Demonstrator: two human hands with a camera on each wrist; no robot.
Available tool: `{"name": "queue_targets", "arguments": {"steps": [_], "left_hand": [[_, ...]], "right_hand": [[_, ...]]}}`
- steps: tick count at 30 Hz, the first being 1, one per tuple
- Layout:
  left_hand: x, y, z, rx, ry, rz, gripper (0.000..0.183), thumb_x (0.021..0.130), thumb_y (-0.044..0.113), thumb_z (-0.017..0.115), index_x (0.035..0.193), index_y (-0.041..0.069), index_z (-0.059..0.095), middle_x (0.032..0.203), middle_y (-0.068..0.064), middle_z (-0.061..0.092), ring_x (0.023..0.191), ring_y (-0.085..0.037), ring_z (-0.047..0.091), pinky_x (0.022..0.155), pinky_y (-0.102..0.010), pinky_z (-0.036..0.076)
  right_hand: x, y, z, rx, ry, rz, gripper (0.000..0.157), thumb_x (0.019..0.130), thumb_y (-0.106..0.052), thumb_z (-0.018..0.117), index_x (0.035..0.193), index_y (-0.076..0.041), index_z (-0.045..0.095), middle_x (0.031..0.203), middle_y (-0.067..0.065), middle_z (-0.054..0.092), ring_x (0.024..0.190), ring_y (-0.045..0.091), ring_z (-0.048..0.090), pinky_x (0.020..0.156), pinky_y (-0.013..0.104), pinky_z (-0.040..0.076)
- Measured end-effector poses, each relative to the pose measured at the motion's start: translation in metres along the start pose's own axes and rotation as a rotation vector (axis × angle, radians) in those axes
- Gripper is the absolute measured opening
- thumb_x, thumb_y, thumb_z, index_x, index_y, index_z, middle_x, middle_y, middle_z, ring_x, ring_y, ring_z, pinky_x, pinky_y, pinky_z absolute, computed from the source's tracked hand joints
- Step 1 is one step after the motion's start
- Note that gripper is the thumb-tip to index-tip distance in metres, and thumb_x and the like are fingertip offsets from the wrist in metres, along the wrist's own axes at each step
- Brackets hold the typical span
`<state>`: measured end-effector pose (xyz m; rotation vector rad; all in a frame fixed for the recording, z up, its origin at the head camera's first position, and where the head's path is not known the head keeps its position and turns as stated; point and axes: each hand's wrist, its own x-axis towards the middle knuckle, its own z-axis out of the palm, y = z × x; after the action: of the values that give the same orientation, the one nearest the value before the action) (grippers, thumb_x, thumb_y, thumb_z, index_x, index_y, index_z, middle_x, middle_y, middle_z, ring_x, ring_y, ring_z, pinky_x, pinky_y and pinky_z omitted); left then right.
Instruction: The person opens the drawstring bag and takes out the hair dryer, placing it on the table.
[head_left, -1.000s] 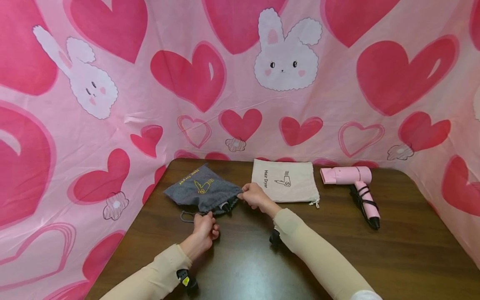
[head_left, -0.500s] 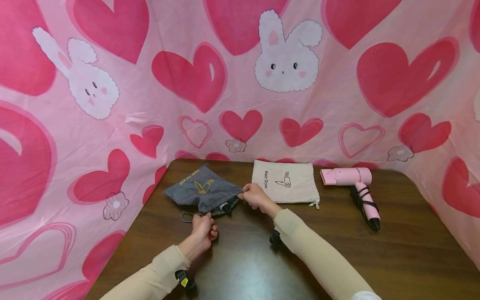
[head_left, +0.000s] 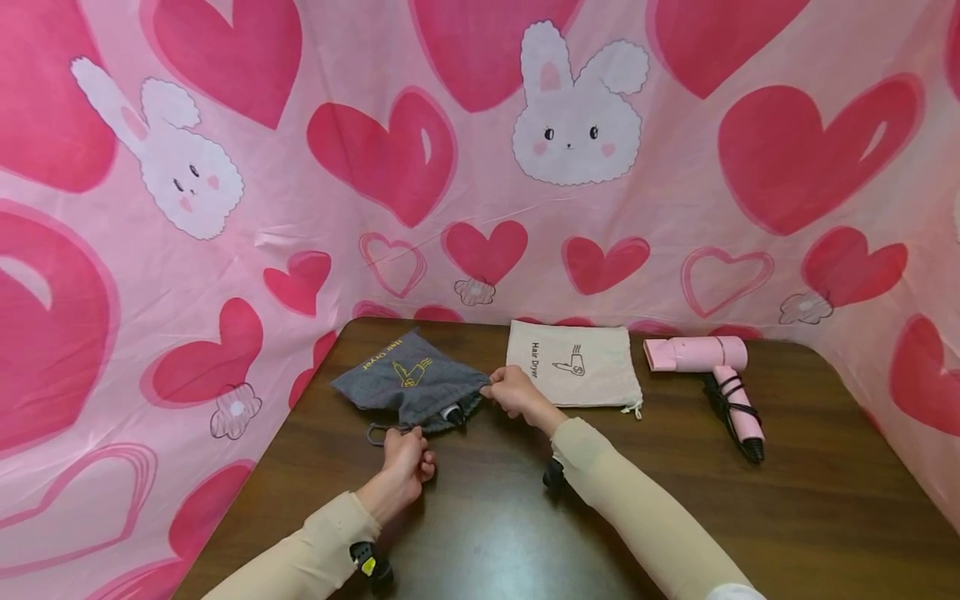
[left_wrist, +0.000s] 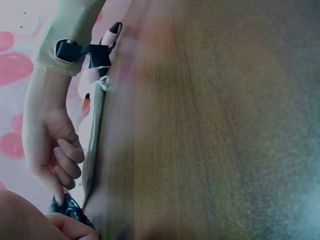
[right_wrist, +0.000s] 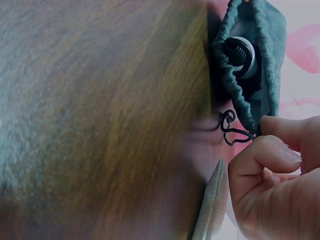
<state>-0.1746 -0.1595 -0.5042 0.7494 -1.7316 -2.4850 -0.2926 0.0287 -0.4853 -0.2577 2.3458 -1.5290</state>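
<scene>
A dark grey cloth drawstring bag (head_left: 408, 379) with yellow "Hair Dryer" lettering lies at the left of the table. My left hand (head_left: 405, 462) pinches its near edge by the drawstring. At the opening's right corner, my right hand (head_left: 517, 392) grips the cloth between thumb and index finger. The mouth gapes in the right wrist view, where a white handle end with a ribbed black cord guard (right_wrist: 240, 52) shows inside; the bag hides the rest of that object. A dark cord loop (right_wrist: 229, 120) hangs near the right fingertips.
Beyond my right hand lies a flat cream "Hair Dryer" bag (head_left: 581, 367) with a white drawstring. A pink hair dryer (head_left: 697, 354), its black cord wound round the handle, lies farther right. Heart-printed pink cloth (head_left: 420, 167) surrounds the brown wooden table (head_left: 600, 533).
</scene>
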Motion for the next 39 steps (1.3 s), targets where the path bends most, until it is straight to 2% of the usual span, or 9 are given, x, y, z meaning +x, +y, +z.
{"name": "queue_targets", "arguments": {"steps": [8, 22, 28, 39], "left_hand": [[-0.0004, 0.0014, -0.0028, 0.005, -0.004, 0.004, 0.009, 0.113, 0.004, 0.035, 0.114, 0.008, 0.027, 0.078, -0.002, 0.039, 0.053, -0.01, 0.038, 0.044, -0.016, 0.031], [-0.002, 0.0034, -0.0062, 0.007, -0.002, 0.015, 0.008, 0.113, 0.004, 0.035, 0.11, 0.007, 0.027, 0.075, -0.002, 0.039, 0.053, -0.009, 0.038, 0.044, -0.015, 0.032], [-0.0022, 0.0041, -0.0071, 0.011, 0.001, 0.015, 0.008, 0.113, 0.004, 0.035, 0.109, 0.007, 0.028, 0.074, -0.002, 0.039, 0.052, -0.009, 0.038, 0.043, -0.015, 0.032], [-0.0012, 0.0044, -0.0098, 0.018, 0.002, 0.019, 0.009, 0.112, 0.003, 0.035, 0.108, 0.008, 0.028, 0.073, -0.001, 0.037, 0.052, -0.009, 0.037, 0.044, -0.015, 0.032]], "right_hand": [[0.0019, 0.0018, -0.0003, 0.002, -0.001, -0.002, 0.036, 0.102, -0.012, 0.068, 0.07, -0.012, 0.05, 0.059, -0.001, 0.037, 0.048, 0.013, 0.03, 0.044, 0.027, 0.028], [0.0033, 0.0035, -0.0027, -0.016, 0.018, -0.006, 0.029, 0.1, -0.011, 0.069, 0.075, -0.009, 0.055, 0.06, 0.0, 0.04, 0.049, 0.013, 0.034, 0.044, 0.027, 0.032], [0.004, 0.0036, -0.0044, -0.02, 0.018, -0.007, 0.033, 0.101, -0.011, 0.069, 0.072, -0.011, 0.053, 0.06, 0.001, 0.04, 0.049, 0.013, 0.033, 0.044, 0.027, 0.032], [0.0023, 0.0024, -0.0055, -0.038, 0.041, 0.002, 0.022, 0.101, -0.011, 0.068, 0.081, -0.007, 0.059, 0.064, 0.003, 0.045, 0.05, 0.014, 0.038, 0.044, 0.027, 0.035]]}}
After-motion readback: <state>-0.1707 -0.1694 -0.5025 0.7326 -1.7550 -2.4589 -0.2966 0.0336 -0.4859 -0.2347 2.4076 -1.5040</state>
